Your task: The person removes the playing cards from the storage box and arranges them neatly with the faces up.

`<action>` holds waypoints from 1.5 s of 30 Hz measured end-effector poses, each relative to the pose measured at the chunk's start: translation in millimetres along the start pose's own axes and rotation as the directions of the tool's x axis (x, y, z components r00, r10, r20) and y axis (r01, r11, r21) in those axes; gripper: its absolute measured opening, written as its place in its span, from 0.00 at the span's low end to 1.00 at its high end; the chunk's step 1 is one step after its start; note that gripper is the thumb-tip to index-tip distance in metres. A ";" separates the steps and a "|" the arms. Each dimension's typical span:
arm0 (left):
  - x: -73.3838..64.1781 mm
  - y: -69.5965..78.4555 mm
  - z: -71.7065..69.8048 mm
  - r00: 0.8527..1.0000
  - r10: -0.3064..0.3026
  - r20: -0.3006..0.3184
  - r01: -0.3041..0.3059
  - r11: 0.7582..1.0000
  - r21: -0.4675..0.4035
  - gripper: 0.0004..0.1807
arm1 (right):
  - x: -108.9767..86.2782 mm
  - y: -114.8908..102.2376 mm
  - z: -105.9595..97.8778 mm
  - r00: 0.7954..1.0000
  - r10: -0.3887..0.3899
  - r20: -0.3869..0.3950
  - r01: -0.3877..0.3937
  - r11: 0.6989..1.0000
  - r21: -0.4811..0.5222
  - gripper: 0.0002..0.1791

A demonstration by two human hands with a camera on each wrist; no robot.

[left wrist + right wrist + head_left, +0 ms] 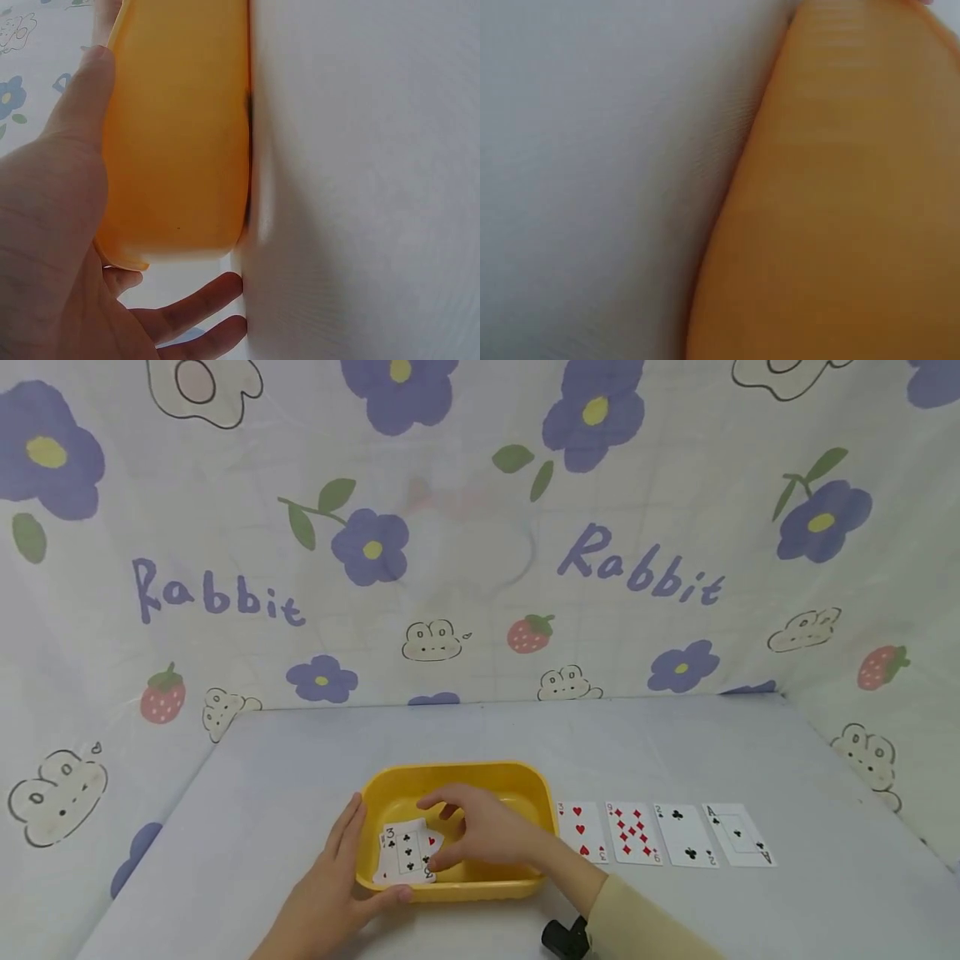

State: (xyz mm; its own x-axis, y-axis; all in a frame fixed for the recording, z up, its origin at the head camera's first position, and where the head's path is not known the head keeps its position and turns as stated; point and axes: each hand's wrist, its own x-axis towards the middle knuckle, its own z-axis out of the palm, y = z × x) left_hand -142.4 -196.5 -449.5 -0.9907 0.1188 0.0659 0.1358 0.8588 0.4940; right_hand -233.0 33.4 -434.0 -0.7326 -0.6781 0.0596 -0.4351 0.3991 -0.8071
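The left hand (330, 877) rests at the near-left corner of the tray (465, 767), its grip slack and fingers extended. The right hand's (487, 827) grip is released, thumb and fingers apart above the pile (408, 852) in the tray's left part. On the table (750, 752), four cards (633, 833) lie just right of the tray.

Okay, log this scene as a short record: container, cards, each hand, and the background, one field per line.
Container: yellow tray on a pale table
Cards inside: overlapping card pile, face up, at the tray's left end
Cards outside, left to right: three of hearts, nine of diamonds, two of clubs, ace of clubs
Left hand: touches the tray's left end
Right hand: over the tray, thumb and forefinger apart near the pile; contact unclear
Background: pale backdrop printed with flowers, strawberries and "Rabbit"
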 end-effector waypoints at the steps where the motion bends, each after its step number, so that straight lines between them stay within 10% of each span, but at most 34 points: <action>1: -0.2 0.5 -0.2 1.000 0.006 -0.002 -0.006 1.000 -0.001 0.69 | 2.1 0.5 1.2 1.000 -0.003 0.014 0.003 1.000 -0.018 0.36; 22: -2.8 -4.0 0.2 0.999 0.036 -0.033 -0.036 0.999 0.015 0.68 | 14.7 10.2 13.8 0.993 -0.038 0.116 0.080 0.918 -0.388 0.47; 45: -1.3 -2.9 1.8 0.999 0.042 -0.023 -0.042 0.999 0.004 0.67 | 15.4 5.3 15.7 0.991 -0.075 0.108 0.112 0.914 -0.391 0.48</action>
State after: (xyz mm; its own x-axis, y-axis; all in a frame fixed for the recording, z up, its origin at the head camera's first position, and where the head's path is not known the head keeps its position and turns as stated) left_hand -141.5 -198.2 -452.6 -0.9839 0.1438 0.1065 0.1777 0.8551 0.4871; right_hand -238.3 15.3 -446.6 -0.6369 -0.7689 0.0557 -0.6840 0.5302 -0.5010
